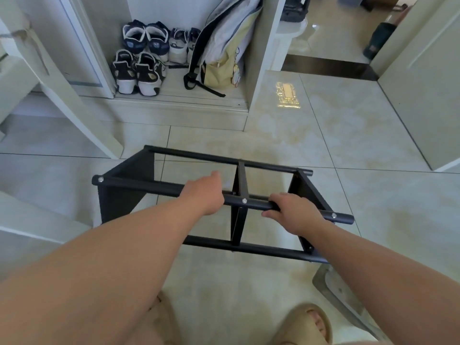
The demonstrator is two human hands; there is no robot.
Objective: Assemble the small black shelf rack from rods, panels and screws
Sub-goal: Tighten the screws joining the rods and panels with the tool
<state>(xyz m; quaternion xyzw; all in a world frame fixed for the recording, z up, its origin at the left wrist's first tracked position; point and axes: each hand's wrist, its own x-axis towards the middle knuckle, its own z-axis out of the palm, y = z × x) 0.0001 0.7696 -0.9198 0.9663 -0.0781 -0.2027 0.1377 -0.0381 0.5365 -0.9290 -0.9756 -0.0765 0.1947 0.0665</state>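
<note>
Glossy beige floor tiles [323, 135] of an entryway. The black shelf rack [112, 202] stands on the tiles at centre, with silver screw heads [244, 200] along its near upper rod [149, 186]. The left hand [204, 192] curls its fingers over that rod left of the middle panel [240, 178]. The right hand [296, 212] wraps the rod on the right, thumb beneath. Beyond are sneakers [139, 56] and a backpack [224, 46] in a white alcove. At the near edge is a tan sandal [308, 324].

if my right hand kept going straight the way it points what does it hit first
Probably the middle panel: the right hand grips the near top rod pointing forward-left at it, though depth is unclear.
</note>
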